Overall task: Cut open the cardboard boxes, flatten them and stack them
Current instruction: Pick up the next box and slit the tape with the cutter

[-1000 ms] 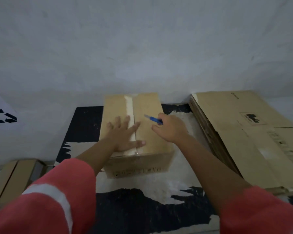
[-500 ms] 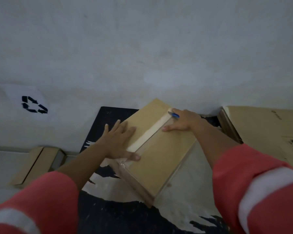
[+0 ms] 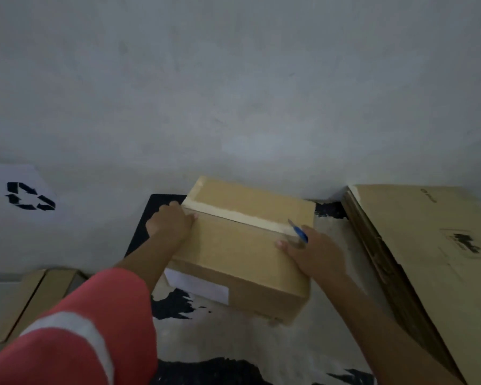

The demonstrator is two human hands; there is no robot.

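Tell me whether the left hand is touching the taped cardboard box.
Touching. The head view shows the left hand gripping the cardboard box at one end, thumb lying on its top face.

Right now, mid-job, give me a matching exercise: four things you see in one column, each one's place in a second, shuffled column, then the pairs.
Things:
1. blue box cutter
2. left hand
3. flattened cardboard stack
4. recycling sign

Places:
A. far left of the view
B. held in the right hand, at the tape's right end
C. right of the taped box
D. holding that box's left end

Pairs: 1-B, 2-D, 3-C, 4-A
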